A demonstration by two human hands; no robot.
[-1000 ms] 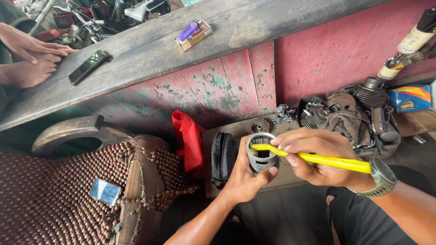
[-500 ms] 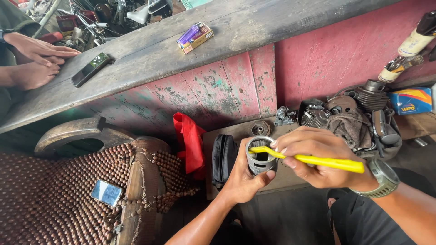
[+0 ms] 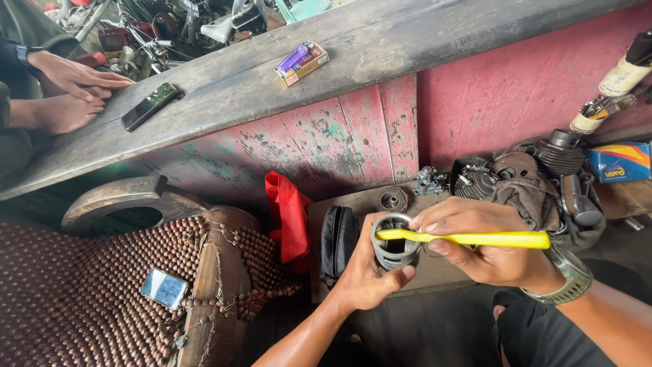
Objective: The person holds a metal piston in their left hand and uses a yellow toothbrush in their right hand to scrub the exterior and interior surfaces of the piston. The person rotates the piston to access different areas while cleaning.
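My left hand (image 3: 367, 272) grips a grey metal piston (image 3: 395, 250) from below, its open end facing up. My right hand (image 3: 479, 245), with a watch on the wrist, holds a yellow toothbrush (image 3: 475, 238) by the handle. The brush head lies across the piston's open rim, bristles inside. Both hands hover above a low wooden board (image 3: 353, 204) on the floor.
A black pouch (image 3: 337, 238) and a red cloth (image 3: 288, 214) lie left of the piston. Engine parts with a rag (image 3: 526, 180) sit at right. A beaded seat cover with a phone (image 3: 164, 287) is at left. On the wooden bench (image 3: 380, 41) lie a phone, a lighter on a pack, and another person's hand and foot (image 3: 64, 92).
The toothbrush has shifted slightly and levelled out across the piston rim. The view has drifted a little; the hands keep their grip.
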